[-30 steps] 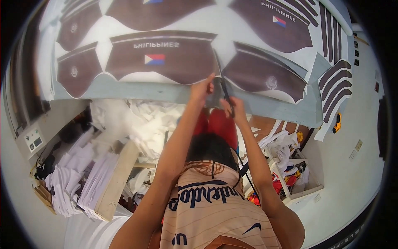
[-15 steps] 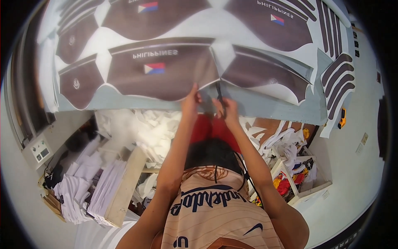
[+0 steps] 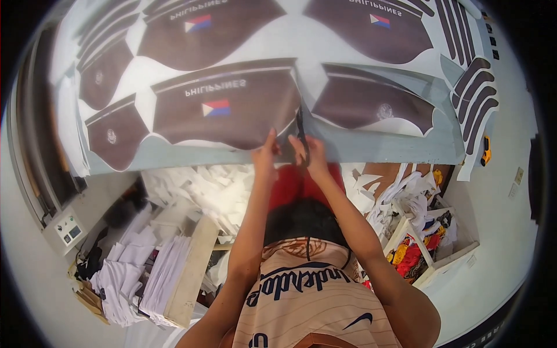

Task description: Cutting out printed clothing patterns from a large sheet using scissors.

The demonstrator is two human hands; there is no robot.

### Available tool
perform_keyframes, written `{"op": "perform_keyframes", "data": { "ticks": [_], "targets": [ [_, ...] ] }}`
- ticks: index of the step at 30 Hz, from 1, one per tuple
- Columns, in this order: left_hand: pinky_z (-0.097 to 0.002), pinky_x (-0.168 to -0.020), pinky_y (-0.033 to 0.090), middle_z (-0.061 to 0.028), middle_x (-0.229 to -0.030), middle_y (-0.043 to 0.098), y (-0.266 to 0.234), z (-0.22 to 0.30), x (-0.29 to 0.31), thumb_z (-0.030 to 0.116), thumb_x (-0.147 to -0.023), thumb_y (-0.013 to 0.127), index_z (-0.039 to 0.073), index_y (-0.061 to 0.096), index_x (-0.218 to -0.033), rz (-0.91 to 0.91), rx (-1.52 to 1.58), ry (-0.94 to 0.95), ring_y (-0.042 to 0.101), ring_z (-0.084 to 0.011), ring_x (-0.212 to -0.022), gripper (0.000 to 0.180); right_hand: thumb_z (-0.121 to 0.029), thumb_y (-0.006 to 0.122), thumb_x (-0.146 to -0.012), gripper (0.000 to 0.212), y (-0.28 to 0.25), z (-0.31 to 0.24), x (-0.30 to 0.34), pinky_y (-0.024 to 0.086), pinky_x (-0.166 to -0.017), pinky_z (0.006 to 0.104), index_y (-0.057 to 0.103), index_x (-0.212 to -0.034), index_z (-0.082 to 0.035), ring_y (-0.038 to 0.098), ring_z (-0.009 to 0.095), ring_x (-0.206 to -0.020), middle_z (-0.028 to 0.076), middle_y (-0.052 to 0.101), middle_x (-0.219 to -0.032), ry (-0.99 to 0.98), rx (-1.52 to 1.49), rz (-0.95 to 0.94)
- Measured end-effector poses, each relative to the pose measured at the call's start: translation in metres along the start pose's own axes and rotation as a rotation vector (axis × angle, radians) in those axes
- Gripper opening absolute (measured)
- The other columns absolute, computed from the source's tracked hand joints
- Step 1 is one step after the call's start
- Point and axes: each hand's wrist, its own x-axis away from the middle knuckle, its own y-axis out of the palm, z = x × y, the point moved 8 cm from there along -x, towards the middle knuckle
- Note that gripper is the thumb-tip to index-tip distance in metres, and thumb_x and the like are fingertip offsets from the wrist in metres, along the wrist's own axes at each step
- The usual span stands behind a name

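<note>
A dark brown printed garment panel (image 3: pixel 249 119), with a small red, blue and white flag on it, lies at the near edge of the table. My left hand (image 3: pixel 265 153) is closed at the panel's lower white margin, thumb on top. My right hand (image 3: pixel 311 156) has its fingers in the handles of dark scissors (image 3: pixel 300 124). The blades point away from me along the panel's right side, at its white border. Just right of the scissors, a smaller dark panel with a crest (image 3: pixel 371 101) lies apart from it, its lower margin slightly raised.
The pale blue-grey table (image 3: pixel 394 148) carries several more printed panels, with dark curved strips (image 3: pixel 476 101) at its right end. White scraps (image 3: pixel 203 194) are heaped below the front edge. A wooden bin (image 3: pixel 188 272) of folded white sheets stands lower left; a box of coloured scraps (image 3: pixel 415 249) stands lower right.
The scissors have moved slightly left, further along the flag panel's right side. The gap to the crest panel is wider now. The whole view has shifted a little.
</note>
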Motion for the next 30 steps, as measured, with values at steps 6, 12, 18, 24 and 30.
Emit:
{"op": "perform_keyframes", "data": {
  "ticks": [6,12,18,24,30],
  "targets": [
    [-0.0263,-0.056,0.043,-0.0019,-0.073,0.060,0.000,0.003,-0.001,0.024,-0.089,0.077,0.004,0.064,-0.098,-0.034,0.025,0.045,0.055,-0.0112,-0.062,0.025,-0.036,0.083,-0.083,0.039,0.004,0.004,-0.003,0.030,-0.040,0.0228,0.059,-0.068,-0.010,0.045,0.005,-0.042,-0.005,0.050,-0.054,0.023,0.013,0.037],
    [-0.0257,-0.050,0.037,0.0013,-0.064,0.052,0.003,0.008,0.003,0.020,-0.095,0.070,0.010,0.057,-0.084,-0.010,0.001,0.050,0.049,-0.0095,-0.054,0.020,-0.033,0.073,-0.093,0.031,0.031,0.009,0.000,0.035,-0.047,0.0247,0.061,-0.075,-0.010,0.051,0.008,-0.051,-0.003,0.055,-0.061,-0.038,-0.126,-0.001],
    [-0.0273,-0.043,0.028,0.0046,-0.058,0.043,0.002,0.015,0.007,0.022,-0.097,0.067,0.013,0.054,-0.072,0.054,0.030,0.056,0.040,-0.0085,-0.046,0.029,-0.037,0.074,-0.092,0.041,0.044,0.003,0.004,0.033,-0.045,0.0231,0.055,-0.068,-0.010,0.046,0.005,-0.049,-0.004,0.053,-0.059,-0.095,-0.119,0.144],
    [-0.0273,-0.057,0.036,0.0024,-0.072,0.053,-0.010,0.026,0.010,0.024,-0.099,0.062,0.010,0.058,-0.090,0.021,0.130,0.098,0.048,-0.0092,-0.064,0.017,-0.038,0.072,-0.093,0.038,0.064,0.006,-0.002,0.036,-0.048,0.0230,0.056,-0.076,-0.008,0.048,0.006,-0.051,-0.002,0.055,-0.062,-0.105,-0.203,0.109],
    [-0.0279,-0.067,0.041,0.0000,-0.100,0.059,-0.036,0.040,0.010,0.017,-0.099,0.061,0.006,0.056,-0.119,0.111,-0.027,0.297,0.053,-0.0099,-0.080,0.024,-0.039,0.073,-0.093,0.040,0.080,0.006,-0.004,0.038,-0.047,0.0237,0.057,-0.078,-0.006,0.051,0.007,-0.050,-0.001,0.055,-0.060,-0.067,-0.228,0.126]
  ]
}}
